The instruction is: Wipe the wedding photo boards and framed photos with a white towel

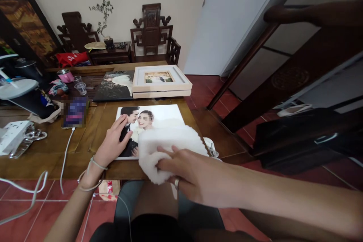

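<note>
A photo panel point(167, 115) with a picture of a couple lies flat near the front edge of the wooden table. My left hand point(115, 140) rests on its left side, fingers spread and holding nothing. In my right hand point(184, 174) is a fluffy white cloth point(181, 140), gripped at its lower left part. The cloth covers the panel's lower right portion and reaches past the table's edge. How firmly it presses on the panel I cannot tell.
Behind the panel lie stacked pale picture frames point(181, 83) and a dark photo panel point(115, 85). To the left are a phone point(75, 111) on a white cable, a power strip point(14, 134), a large lidded cup point(28, 98) and a pink mug point(65, 76). A wooden chair point(151, 30) stands beyond.
</note>
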Available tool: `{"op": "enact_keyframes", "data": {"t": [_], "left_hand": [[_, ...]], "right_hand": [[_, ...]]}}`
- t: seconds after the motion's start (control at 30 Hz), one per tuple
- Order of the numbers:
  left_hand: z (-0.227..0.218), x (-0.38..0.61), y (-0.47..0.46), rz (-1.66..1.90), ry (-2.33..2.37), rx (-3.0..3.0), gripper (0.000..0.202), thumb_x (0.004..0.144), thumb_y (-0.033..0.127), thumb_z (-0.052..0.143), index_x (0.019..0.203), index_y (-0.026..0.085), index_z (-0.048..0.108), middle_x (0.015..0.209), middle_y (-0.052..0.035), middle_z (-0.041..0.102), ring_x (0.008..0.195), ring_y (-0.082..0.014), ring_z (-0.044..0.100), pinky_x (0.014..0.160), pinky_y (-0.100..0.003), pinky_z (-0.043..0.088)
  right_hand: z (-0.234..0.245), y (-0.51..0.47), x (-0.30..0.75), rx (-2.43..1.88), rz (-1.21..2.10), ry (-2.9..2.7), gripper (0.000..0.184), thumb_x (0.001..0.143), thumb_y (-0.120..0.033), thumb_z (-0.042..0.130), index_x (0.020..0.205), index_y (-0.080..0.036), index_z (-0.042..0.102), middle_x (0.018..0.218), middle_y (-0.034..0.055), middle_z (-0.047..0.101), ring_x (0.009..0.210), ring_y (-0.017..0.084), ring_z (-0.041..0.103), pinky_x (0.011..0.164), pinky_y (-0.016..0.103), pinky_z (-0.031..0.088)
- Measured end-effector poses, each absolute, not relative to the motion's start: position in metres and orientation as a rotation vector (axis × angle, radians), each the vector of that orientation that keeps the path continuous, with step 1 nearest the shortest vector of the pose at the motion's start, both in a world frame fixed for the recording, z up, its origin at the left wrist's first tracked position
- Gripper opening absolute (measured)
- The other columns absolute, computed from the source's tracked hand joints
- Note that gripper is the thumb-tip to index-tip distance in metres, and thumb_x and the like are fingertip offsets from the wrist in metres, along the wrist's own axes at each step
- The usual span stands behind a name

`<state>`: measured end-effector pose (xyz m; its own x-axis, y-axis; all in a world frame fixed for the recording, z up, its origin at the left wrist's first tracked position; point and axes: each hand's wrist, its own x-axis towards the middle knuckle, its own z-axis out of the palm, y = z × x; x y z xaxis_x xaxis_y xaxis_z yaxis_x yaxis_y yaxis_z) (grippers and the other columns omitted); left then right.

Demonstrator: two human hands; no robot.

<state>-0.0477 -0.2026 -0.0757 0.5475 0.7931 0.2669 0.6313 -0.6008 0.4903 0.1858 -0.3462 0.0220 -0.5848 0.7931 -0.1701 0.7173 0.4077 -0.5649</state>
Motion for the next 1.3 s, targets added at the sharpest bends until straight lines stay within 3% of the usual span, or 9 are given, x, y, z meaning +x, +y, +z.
{"op": "enact_keyframes", "data": {"t": [0.13, 0.23, 0.33, 0.47, 0.63, 0.77, 0.9, 1.1, 1.3], "left_hand": [[-0.076, -0.049, -0.202, 0.667, 1.158, 2.464, 0.058, 0.097, 0.046, 0.045, 0.144, 0.014, 0.047, 0.155, -0.0157, 0.042, 0.146, -0.0279, 0.036, 0.120, -0.049, 0.030], [-0.076, -0.049, -0.201, 0.665, 1.154, 2.465, 0.057, 0.096, 0.046, 0.045, 0.145, 0.015, 0.047, 0.156, -0.0150, 0.042, 0.146, -0.0273, 0.036, 0.120, -0.049, 0.030], [-0.075, -0.049, -0.202, 0.667, 1.159, 2.455, 0.057, 0.096, 0.044, 0.046, 0.145, 0.014, 0.047, 0.156, -0.0152, 0.042, 0.147, -0.0270, 0.036, 0.120, -0.049, 0.030], [-0.076, -0.048, -0.203, 0.687, 1.159, 2.439, 0.057, 0.096, 0.043, 0.046, 0.145, 0.014, 0.046, 0.156, -0.0158, 0.042, 0.147, -0.0271, 0.036, 0.120, -0.049, 0.030], [-0.078, -0.049, -0.202, 0.684, 1.164, 2.439, 0.057, 0.096, 0.040, 0.044, 0.146, 0.012, 0.045, 0.156, -0.0164, 0.041, 0.147, -0.0285, 0.035, 0.121, -0.050, 0.029], [-0.078, -0.050, -0.202, 0.664, 1.143, 2.436, 0.057, 0.095, 0.036, 0.042, 0.147, 0.013, 0.043, 0.158, -0.0162, 0.038, 0.148, -0.0288, 0.033, 0.121, -0.051, 0.028], [-0.077, -0.049, -0.203, 0.653, 1.157, 2.429, 0.057, 0.097, 0.040, 0.042, 0.146, 0.012, 0.045, 0.157, -0.0166, 0.039, 0.148, -0.0289, 0.033, 0.121, -0.051, 0.027], [-0.073, -0.046, -0.206, 0.782, 1.137, 2.373, 0.054, 0.101, 0.043, 0.037, 0.145, 0.014, 0.046, 0.156, -0.0154, 0.042, 0.147, -0.0248, 0.036, 0.122, -0.048, 0.027], [-0.066, -0.048, -0.211, 1.078, 1.140, 2.271, 0.057, 0.103, 0.045, 0.027, 0.148, 0.014, 0.043, 0.156, -0.0130, 0.042, 0.147, -0.0210, 0.036, 0.124, -0.041, 0.025]], "right_hand": [[0.005, -0.300, 0.197, -1.324, 0.730, -2.542, 0.028, 0.079, -0.001, 0.046, 0.096, -0.017, 0.061, 0.078, 0.0027, 0.061, 0.080, 0.020, 0.063, 0.092, 0.042, 0.048], [-0.006, -0.252, 0.208, -1.406, 0.506, -2.567, 0.032, 0.080, -0.001, 0.045, 0.105, -0.014, 0.061, 0.075, 0.0031, 0.061, 0.075, 0.021, 0.063, 0.079, 0.037, 0.050], [-0.008, -0.221, 0.211, -1.503, 0.341, -2.586, 0.032, 0.083, -0.003, 0.044, 0.109, -0.010, 0.061, 0.084, 0.0095, 0.066, 0.086, 0.026, 0.066, 0.079, 0.038, 0.050], [-0.008, -0.242, 0.196, -1.488, 0.286, -2.625, 0.037, 0.082, -0.003, 0.047, 0.115, -0.010, 0.062, 0.110, 0.0195, 0.069, 0.126, 0.036, 0.054, 0.100, 0.055, 0.045], [-0.007, -0.321, 0.163, -1.364, 0.525, -2.716, 0.042, 0.077, -0.011, 0.062, 0.119, -0.016, 0.065, 0.155, 0.0203, 0.040, 0.147, 0.043, 0.026, 0.114, 0.067, 0.025], [-0.005, -0.339, 0.155, -1.279, 0.694, -2.809, 0.040, 0.078, -0.015, 0.065, 0.117, -0.016, 0.067, 0.157, 0.0224, 0.036, 0.147, 0.045, 0.024, 0.113, 0.072, 0.023], [-0.012, -0.305, 0.175, -1.280, 0.502, -2.714, 0.041, 0.080, -0.006, 0.055, 0.119, -0.012, 0.063, 0.152, 0.0234, 0.043, 0.146, 0.041, 0.029, 0.114, 0.067, 0.025], [-0.012, -0.231, 0.181, -1.549, 0.227, -2.676, 0.039, 0.089, -0.009, 0.043, 0.125, -0.009, 0.057, 0.115, 0.0221, 0.066, 0.127, 0.036, 0.051, 0.101, 0.058, 0.041], [-0.017, -0.234, 0.142, -1.297, 0.124, -2.768, 0.045, 0.086, -0.008, 0.048, 0.128, -0.014, 0.061, 0.153, 0.0200, 0.044, 0.144, 0.040, 0.032, 0.109, 0.068, 0.029]]}}
